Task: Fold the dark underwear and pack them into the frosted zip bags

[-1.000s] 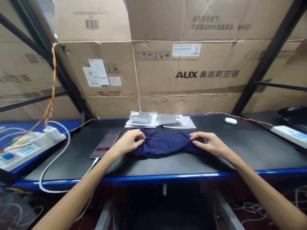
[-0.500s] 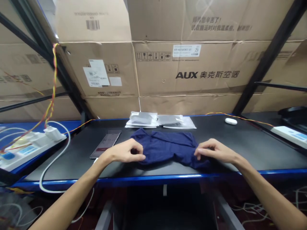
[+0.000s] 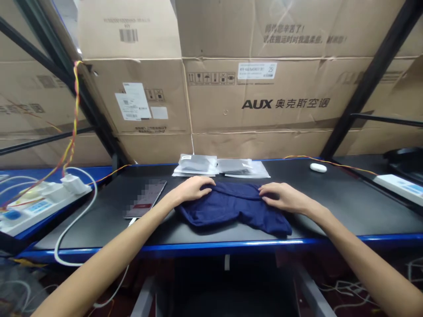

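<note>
A folded navy blue garment (image 3: pixel 231 207) lies crumpled on the dark tabletop; its exact kind cannot be made out. At its upper left edge, my left hand (image 3: pixel 196 189) has fingers and thumb curled onto the fabric. My right hand (image 3: pixel 280 197) pinches the upper right corner with its thumb below the fingers. Both hands rest low, close to the table. The garment's lower edge hangs loose towards the front, and its right end spreads out below my right hand.
Behind the garment lie clear plastic packets (image 3: pixel 198 164) with dark contents. A phone (image 3: pixel 145 200) on a white cable is at left, beside a power strip (image 3: pixel 36 202). A white case (image 3: pixel 318 167) and another power strip (image 3: pixel 401 187) are at right. Cardboard (image 3: pixel 257 119) walls the back.
Both hands have moved away from me, from the garment's sides to its upper corners. The garment's upper left corner is now folded or covered by my left hand.
</note>
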`<state>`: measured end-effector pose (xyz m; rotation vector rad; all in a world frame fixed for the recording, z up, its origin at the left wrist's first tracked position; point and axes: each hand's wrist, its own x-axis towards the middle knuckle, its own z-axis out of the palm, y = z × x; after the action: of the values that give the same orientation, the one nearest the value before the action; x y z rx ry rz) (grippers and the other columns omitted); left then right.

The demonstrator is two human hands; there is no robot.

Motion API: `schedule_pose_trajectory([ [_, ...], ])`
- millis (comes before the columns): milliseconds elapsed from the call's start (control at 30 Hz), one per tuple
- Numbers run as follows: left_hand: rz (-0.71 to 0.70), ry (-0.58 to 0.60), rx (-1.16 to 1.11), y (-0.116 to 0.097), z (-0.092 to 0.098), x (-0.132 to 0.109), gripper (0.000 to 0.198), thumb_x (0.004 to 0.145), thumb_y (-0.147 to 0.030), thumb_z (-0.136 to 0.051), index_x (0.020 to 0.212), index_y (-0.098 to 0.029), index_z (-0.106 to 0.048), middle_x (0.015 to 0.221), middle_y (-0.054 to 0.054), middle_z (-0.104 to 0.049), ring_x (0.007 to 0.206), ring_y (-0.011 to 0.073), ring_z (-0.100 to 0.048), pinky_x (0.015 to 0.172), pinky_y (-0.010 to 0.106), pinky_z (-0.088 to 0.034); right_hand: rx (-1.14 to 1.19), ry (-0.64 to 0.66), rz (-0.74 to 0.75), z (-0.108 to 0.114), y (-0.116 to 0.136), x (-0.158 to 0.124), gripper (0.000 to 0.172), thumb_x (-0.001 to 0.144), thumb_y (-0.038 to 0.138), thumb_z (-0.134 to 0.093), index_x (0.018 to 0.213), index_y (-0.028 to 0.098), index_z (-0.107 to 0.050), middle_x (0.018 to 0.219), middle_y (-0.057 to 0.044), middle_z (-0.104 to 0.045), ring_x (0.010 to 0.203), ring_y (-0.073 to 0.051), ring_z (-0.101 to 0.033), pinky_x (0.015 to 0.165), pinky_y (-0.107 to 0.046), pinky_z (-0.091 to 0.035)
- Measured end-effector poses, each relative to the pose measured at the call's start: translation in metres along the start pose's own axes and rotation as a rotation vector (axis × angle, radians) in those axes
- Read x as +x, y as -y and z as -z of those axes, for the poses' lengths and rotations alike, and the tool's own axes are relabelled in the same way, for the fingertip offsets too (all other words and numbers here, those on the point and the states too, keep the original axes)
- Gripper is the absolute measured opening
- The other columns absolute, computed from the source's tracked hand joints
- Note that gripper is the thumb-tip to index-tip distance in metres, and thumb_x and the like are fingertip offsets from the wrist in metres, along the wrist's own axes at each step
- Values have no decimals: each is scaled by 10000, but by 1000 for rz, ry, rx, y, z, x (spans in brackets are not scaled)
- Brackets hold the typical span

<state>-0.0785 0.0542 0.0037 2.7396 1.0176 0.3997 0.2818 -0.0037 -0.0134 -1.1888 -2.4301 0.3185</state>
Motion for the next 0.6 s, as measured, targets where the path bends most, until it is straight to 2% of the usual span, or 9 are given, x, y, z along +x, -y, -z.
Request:
schedule_pose_trajectory([
  [133,73,-95,-42,-2,2,5,283,948,-335,-475,1123,-210,-661,1063,45,-729,932,213,-682,852,303,-506,41,-92,-85,8,1,7,256,894,373,-500,944,227,-705,877,-34,-755,790,-236,-693,759,-338,-520],
  [300,187,-140,-77,-4,3,27,302,951,-307,-437,1151,-194,-633,709,3,-697,662,186,-671,727,282,-510,74,-242,-179,16,-19,34,284,867,403,-496,879,196,-689,694,-5,-685,628,-188,-612,613,-292,-462],
  [367,246,-139,35,-3,-1,38,289,925,-277,-469,1145,-198,-639,717,11,-700,684,195,-675,734,288,-510,35,-242,-231,14,-30,44,261,828,373,-523,893,189,-697,618,8,-654,577,-178,-587,583,-284,-441],
  [467,312,-102,240,1,-8,53,238,850,-218,-542,1036,-194,-690,845,71,-727,806,243,-690,768,323,-511,-22,-213,-297,9,-42,52,208,778,331,-578,881,195,-699,600,10,-659,569,-176,-599,585,-274,-442],
  [533,331,-94,289,1,-12,60,203,811,-197,-568,961,-184,-705,885,102,-725,853,272,-689,786,346,-511,-50,-211,-323,5,-46,52,171,763,329,-610,834,200,-700,606,2,-667,563,-177,-604,576,-271,-437],
  [600,331,-121,309,-3,-14,66,207,816,-224,-569,976,-180,-692,921,113,-719,884,285,-683,797,361,-511,-67,-240,-337,4,-47,48,165,777,338,-609,792,200,-698,624,-15,-677,572,-183,-609,574,-275,-429],
])
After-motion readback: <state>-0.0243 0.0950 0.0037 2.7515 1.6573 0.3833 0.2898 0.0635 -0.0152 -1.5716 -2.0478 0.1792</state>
